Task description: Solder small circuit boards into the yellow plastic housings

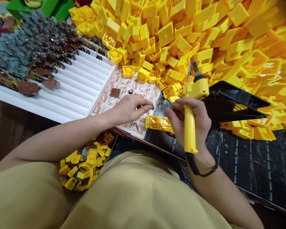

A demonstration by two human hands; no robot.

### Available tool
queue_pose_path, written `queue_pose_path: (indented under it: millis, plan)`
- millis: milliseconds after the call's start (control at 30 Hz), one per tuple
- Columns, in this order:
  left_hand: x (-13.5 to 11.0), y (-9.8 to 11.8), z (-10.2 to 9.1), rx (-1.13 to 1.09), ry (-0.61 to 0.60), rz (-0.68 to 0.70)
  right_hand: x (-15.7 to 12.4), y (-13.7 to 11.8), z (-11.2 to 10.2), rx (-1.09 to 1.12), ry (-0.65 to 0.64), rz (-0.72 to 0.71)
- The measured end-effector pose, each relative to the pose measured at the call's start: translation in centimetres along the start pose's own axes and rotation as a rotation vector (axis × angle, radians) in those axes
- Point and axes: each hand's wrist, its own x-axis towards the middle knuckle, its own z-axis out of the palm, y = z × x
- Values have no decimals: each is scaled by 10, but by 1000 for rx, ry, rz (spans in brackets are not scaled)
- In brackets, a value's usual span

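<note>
My right hand (201,119) is wrapped around a yellow soldering gun (190,127), its metal tip pointing up and away. The thumb and fingers of that same hand also pinch a small green circuit board (167,104) with thin wires on it. My left hand (128,108) is closed in a pinch just left of the board, with a tiny dark piece at its fingertips that I cannot make out. Below the board sit two open yellow plastic housings (153,122) side by side. A brown circuit board (115,92) and a small round black part (130,91) lie beyond my left hand.
A large heap of yellow housings (166,33) fills the back and right. At left, a white ribbed foam sheet (85,78) bears many wired boards (28,57). A black plastic frame (238,98) stands right of my hand. More yellow pieces (85,165) lie below the table edge.
</note>
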Motion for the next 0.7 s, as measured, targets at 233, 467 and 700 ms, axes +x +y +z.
queue_pose_path:
  millis: [233,467,700]
  plan:
    - [-2,11,34,-900,243,-317,-11,-4,-1,-225,5,-303]
    - [0,26,43,-1287,244,-614,-24,-5,-2,-285,-30,-409]
    - [-11,13,54,-837,460,-263,-35,-10,5,-111,-60,-263]
